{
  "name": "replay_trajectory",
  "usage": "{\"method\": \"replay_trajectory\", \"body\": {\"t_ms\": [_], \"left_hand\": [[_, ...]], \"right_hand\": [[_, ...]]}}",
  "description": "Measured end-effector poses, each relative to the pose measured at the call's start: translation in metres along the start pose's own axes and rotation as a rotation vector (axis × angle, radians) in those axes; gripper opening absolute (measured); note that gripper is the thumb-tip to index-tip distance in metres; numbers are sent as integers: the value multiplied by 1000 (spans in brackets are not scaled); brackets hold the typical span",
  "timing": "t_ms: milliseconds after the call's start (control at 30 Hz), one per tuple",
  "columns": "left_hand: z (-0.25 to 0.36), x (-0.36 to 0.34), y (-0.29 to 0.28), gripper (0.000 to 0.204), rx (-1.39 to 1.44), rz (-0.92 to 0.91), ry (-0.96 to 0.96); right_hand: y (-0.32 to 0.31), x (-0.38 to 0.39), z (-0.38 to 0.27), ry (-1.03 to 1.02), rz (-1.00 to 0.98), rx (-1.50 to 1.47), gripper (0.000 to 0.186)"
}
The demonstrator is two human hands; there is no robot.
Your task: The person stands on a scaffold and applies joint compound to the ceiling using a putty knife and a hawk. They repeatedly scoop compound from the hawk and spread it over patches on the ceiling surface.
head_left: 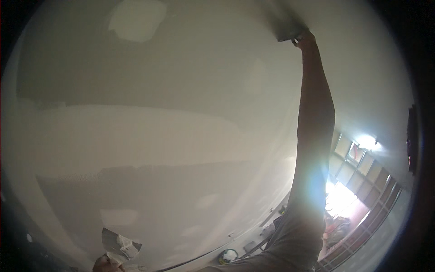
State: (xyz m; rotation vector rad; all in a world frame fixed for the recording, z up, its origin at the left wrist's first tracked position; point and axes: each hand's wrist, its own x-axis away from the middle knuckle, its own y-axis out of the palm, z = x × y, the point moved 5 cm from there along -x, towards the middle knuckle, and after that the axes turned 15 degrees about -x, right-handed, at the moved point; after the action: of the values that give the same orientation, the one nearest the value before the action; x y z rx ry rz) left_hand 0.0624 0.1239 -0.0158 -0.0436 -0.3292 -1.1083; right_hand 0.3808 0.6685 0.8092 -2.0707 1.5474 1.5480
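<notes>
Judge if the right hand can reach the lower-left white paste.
Probably not: the right hand grips a tool up high; the white paste is low on the blade in the left hand.

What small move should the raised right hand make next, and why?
Probably ease the dark blade a little further along the pale surface: its blur suggests a stroke underway, with the right hand gripping it. The left hand can likely wait, its flat tool bearing white paste.

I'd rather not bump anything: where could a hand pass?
Along the grey surface between the pale patch and the blurred tool in the right hand. Lower left is crowded by the left hand and its smeared blade.
</notes>
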Motion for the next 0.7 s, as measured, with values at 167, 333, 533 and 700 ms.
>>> {"method": "replay_trajectory", "body": {"t_ms": [167, 333, 533, 700], "left_hand": [[6, 0, 6, 14, 50, -6, 41], [25, -4, -1, 14, -12, -106, 32], [-8, 26, -20, 15, 120, -23, 38], [-9, 16, -47, 16, 51, -70, 102]], "right_hand": [[20, -6, -20, 75, -20, -146, 37], [-9, -31, -92, 5, -20, -68, 37], [101, 39, -6, 74, 30, -65, 31], [80, -4, -66, 79, 7, -40, 29]]}}
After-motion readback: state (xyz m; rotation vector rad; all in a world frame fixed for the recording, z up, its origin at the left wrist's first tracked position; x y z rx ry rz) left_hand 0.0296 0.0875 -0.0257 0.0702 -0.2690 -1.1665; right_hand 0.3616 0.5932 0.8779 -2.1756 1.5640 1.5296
